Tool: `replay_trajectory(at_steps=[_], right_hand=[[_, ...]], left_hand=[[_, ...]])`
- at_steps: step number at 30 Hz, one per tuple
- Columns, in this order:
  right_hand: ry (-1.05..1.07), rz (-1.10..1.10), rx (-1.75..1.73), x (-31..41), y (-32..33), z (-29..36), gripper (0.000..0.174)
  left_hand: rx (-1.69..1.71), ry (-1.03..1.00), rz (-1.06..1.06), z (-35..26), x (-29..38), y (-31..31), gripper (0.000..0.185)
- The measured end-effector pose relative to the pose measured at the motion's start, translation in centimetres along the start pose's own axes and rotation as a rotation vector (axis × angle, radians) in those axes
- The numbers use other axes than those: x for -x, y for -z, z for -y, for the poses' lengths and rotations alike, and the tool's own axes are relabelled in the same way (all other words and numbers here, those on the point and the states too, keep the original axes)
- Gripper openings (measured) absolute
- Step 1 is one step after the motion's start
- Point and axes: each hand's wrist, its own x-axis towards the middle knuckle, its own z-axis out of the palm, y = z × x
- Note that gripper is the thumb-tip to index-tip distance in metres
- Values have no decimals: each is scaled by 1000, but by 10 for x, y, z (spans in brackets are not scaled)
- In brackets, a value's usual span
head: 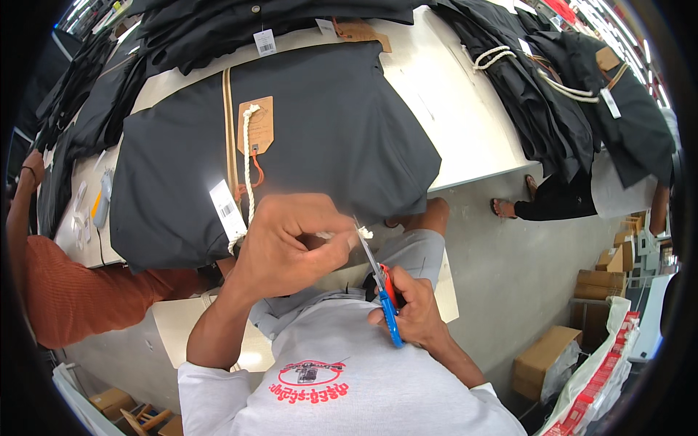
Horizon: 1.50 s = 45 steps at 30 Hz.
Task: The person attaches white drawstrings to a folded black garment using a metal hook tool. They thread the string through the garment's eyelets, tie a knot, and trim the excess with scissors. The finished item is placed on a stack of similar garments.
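Between the thumb and fingers of my left hand (pixel 289 245) is the end of a white twisted cord (pixel 248 163), its frayed tip poking out past the fingertips. My right hand (pixel 414 305) grips a pair of scissors (pixel 386 289) with red and blue handles, the blades up beside that frayed tip. Whether the blades touch the cord I cannot tell. Before me lies a folded black garment (pixel 327 125) with a tan stripe of tape (pixel 228 125). On it rest a brown card tag (pixel 264 122) on an orange string and a white barcode tag (pixel 226 207).
More black garments (pixel 272 22) are piled at the table's (pixel 463 109) far side, and others (pixel 518 82) hang over its right edge. A grey-blue tool (pixel 102 199) lies at left, near a person in a rust-coloured top (pixel 82 294). Another person stands at right, near cardboard boxes (pixel 545 359).
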Motion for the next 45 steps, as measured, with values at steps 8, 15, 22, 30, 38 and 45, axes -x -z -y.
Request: replay_trajectory(at_steps=[8, 15, 22, 30, 38, 45], right_hand=[[69, -77, 90, 15, -5, -9, 52], [102, -165, 31, 30, -18, -31, 49], [-120, -329, -250, 46, -27, -57, 37], [21, -245, -256, 23, -22, -60, 44], [36, -300, -307, 19, -21, -65, 54], [103, -211, -330, 5, -18, -69, 59]], left_hand=[[-21, -69, 43, 0, 4, -8, 5], [-65, -54, 91, -1, 5, -21, 4], [111, -11, 140, 18, 7, -8, 7], [501, 224, 180, 17, 2, 12, 33], [71, 223, -341, -13, -22, 69, 36], [-267, 402, -379, 62, -59, 158, 23]])
